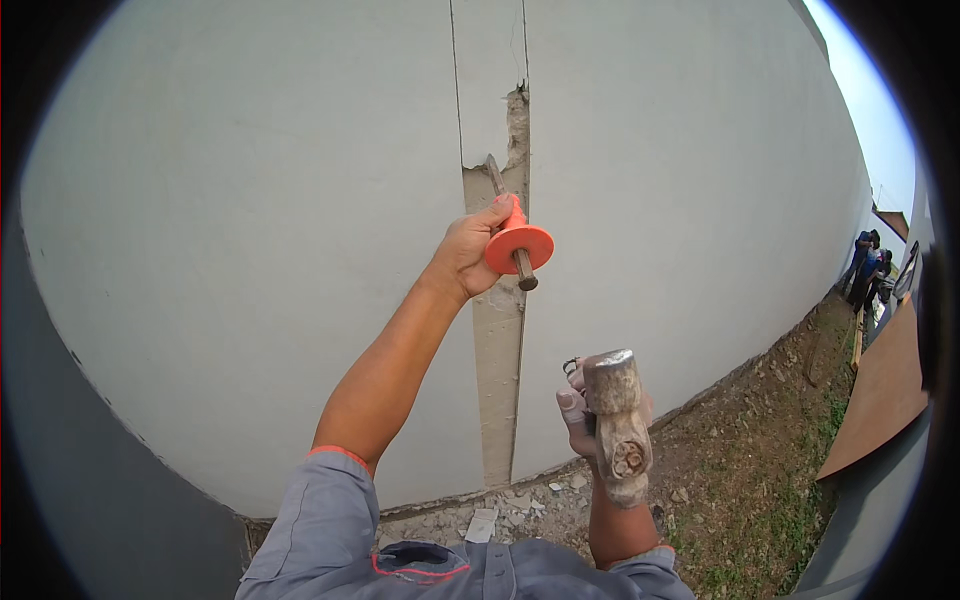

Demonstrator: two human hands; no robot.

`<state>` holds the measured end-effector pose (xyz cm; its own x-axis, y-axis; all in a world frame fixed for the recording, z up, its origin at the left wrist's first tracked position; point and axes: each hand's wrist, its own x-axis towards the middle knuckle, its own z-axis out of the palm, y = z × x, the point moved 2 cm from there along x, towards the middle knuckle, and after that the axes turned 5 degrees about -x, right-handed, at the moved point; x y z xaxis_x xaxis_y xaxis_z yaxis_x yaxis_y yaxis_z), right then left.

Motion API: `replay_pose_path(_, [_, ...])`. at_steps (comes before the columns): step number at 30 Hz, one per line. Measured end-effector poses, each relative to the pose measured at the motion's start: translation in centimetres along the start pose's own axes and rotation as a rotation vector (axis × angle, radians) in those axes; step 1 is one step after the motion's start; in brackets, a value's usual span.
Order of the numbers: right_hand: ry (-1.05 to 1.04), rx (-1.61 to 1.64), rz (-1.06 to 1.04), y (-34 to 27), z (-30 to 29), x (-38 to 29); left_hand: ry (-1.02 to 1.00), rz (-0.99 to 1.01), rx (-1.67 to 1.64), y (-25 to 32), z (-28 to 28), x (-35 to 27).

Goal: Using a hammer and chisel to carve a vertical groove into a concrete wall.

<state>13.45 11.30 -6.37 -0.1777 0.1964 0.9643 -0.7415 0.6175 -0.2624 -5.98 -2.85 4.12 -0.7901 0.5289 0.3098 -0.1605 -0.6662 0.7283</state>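
My left hand [471,251] grips a cold chisel [514,217] by its orange grip, which carries a round hand guard [536,247]. The chisel's tip touches the lower broken edge of the plaster, between two vertical cut lines in the white wall [337,187]. Below the tip runs a chipped-out strip [499,360] of bare, rough surface; a narrower chipped part [517,131] reaches higher along the right line. My right hand [577,420] holds a hammer [619,427] below and right of the chisel, apart from it. The hammer's head hides most of its handle and my fingers.
Broken plaster pieces [517,510] lie at the foot of the wall. Soil with grass [750,480] stretches along the right. A brown board [881,397] leans at the right edge. Several people [870,266] stand far off at the wall's end.
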Motion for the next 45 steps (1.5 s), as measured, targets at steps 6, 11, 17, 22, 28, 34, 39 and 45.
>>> replay_pose_path(6, [-0.028,-0.02,-0.091,1.2,3.8,4.1,-0.065,0.013,-0.12,-0.6,1.2,1.3])
replay_pose_path(11, [-0.147,-0.106,0.245,-1.7,5.1,1.9,-0.135,-0.01,-0.181,-0.5,-2.1,2.6])
replay_pose_path(17, [0.386,0.097,-0.458,-3.3,4.5,3.4,-0.143,-0.025,-0.217,0.8,0.1,1.6])
replay_pose_path(22, [-0.203,-0.331,0.131,-0.4,5.8,1.8,-0.212,-0.081,-0.225,2.6,-0.5,2.2])
replay_pose_path(28, [0.45,0.089,-0.503,-5.2,5.2,3.1,-0.194,-0.128,-0.226,1.6,0.2,2.0])
replay_pose_path(34, [-0.209,-0.51,0.139,-2.8,5.4,1.4,-0.204,-0.097,-0.221,3.2,-0.3,1.1])
replay_pose_path(39, [0.176,-0.197,-0.496,-7.4,4.8,3.1,-0.197,-0.139,-0.228,1.9,-0.5,3.2])
replay_pose_path(45, [-0.244,-0.334,0.116,-1.1,7.1,4.2,-0.304,-0.149,-0.241,2.7,-2.2,3.8])
